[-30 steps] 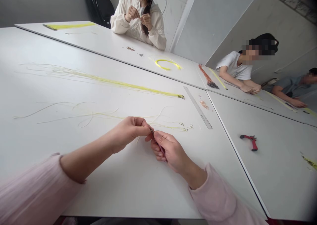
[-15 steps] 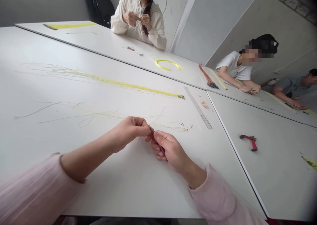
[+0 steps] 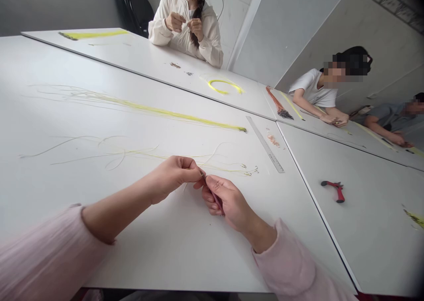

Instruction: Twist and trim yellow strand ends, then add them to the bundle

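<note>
Head view: the left hand [image 3: 174,177] and right hand [image 3: 225,198] meet just above the white tabletop [image 3: 165,257], both in pink sleeves [image 3: 291,265]. The left fingers [image 3: 185,164] are curled and pinched narrow on the upper end of a thin dark piece [image 3: 202,174], too small to tell exactly; the right fingers [image 3: 215,184] close narrowly around it lower down, partly hiding it. Just beyond the hands lie pale yellow lines [image 3: 132,152], ending in small hooks [image 3: 247,172] to the right. Farther up lies a long yellow bundle [image 3: 159,111]. To the right are a steel ruler [image 3: 265,144] and, on the next table section, red-handled pliers [image 3: 336,190]. Across the tables, a person in a white jacket [image 3: 195,31] holds both hands together at chest height, behind a yellow coil [image 3: 223,86]. A person in a white T-shirt [image 3: 313,89] and another in a grey shirt [image 3: 391,118] rest their hands on the far tabletop, near an orange bundle [image 3: 278,102].
</note>
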Demonstrator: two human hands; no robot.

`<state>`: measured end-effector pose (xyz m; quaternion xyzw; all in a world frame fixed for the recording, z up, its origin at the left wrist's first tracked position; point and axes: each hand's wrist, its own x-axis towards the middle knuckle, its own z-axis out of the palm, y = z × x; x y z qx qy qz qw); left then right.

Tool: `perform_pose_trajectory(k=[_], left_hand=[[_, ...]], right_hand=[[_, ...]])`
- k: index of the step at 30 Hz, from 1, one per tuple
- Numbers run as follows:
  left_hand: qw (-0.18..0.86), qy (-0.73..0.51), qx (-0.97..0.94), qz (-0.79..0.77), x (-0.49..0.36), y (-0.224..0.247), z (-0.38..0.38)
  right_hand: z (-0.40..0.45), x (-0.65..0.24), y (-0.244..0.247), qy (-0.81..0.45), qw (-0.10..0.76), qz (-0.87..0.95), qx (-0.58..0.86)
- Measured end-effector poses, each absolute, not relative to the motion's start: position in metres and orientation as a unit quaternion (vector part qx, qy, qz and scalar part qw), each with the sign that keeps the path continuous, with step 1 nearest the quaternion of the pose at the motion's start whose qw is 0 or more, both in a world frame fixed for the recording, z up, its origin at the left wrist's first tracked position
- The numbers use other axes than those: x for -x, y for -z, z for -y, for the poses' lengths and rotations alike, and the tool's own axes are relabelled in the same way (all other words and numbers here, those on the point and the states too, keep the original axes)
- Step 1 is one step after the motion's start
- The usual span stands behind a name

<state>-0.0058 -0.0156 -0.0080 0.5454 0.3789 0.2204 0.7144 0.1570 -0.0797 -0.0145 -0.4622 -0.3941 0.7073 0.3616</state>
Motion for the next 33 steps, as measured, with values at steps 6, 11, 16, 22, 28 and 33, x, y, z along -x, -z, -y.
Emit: perform_pose_trajectory(k=[6, 11, 16, 22, 28, 33], left_hand=[[0.715, -0.215, -0.547, -0.378, 0.0071, 0.0089, 0.0147], [0.718, -0.212, -0.547, -0.374, 0.0070, 0.0090, 0.0143], [0.731, -0.208, -0.533, -0.371, 0.0065, 0.0079, 0.0141], [0.765, -0.202, -0.506, -0.344, 0.0074, 0.0054, 0.0135], [0.781, -0.198, -0.492, -0.330, 0.0083, 0.0072, 0.0118], [0.779, -0.189, -0.497, -0.331, 0.0090, 0.0063, 0.0119]], right_hand=[[0.0795, -0.1573, 0.0165, -0.700, 0.359, 0.402, 0.469], [0.0790, -0.1588, 0.0172, -0.705, 0.357, 0.403, 0.462], [0.0792, -0.1601, 0.0159, -0.707, 0.349, 0.408, 0.460], [0.0790, -0.1621, 0.0175, -0.703, 0.341, 0.420, 0.461], [0.0794, -0.1639, 0.0172, -0.708, 0.339, 0.419, 0.457], [0.0796, -0.1627, 0.0177, -0.697, 0.344, 0.430, 0.460]])
